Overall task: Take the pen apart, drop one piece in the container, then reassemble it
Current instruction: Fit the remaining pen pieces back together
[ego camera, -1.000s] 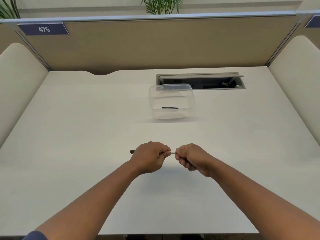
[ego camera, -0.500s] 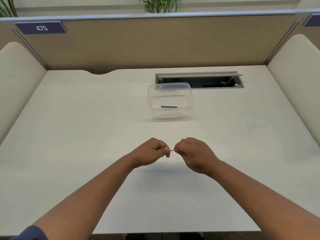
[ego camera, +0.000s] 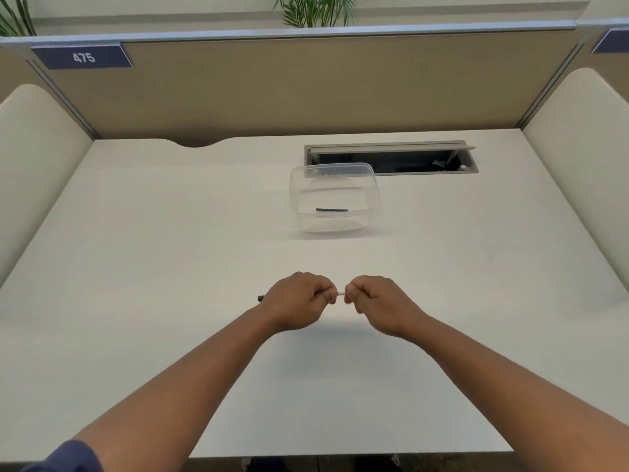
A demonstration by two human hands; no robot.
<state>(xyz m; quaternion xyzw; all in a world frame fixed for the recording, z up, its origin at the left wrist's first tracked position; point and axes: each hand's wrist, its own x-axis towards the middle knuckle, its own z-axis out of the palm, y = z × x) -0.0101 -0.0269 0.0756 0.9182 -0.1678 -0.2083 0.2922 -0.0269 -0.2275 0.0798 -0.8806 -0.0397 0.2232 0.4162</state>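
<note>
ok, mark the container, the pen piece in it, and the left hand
container (ego camera: 374, 189), head view, right rim.
pen piece (ego camera: 332, 210), head view, middle of the dark rod lying inside.
left hand (ego camera: 299, 298), head view, back of the closed fist.

White desk (ego camera: 170, 233), tan partition (ego camera: 306, 90), plants (ego camera: 313, 10)

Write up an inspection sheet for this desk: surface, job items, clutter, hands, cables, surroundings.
Surface: white desk, bare apart from the job's things.
Job's things: clear container upright mid-desk, one dark pen piece lying inside; rest of the pen held between both hands, its dark end showing past the left hand.
Clutter: nothing seen.
Hands: left hand and right hand both closed on the pen, close together above the desk.
Cables: nothing clear; open cable hatch behind the container.
Surroundings: tan partition with sign 475, plants behind.
</note>
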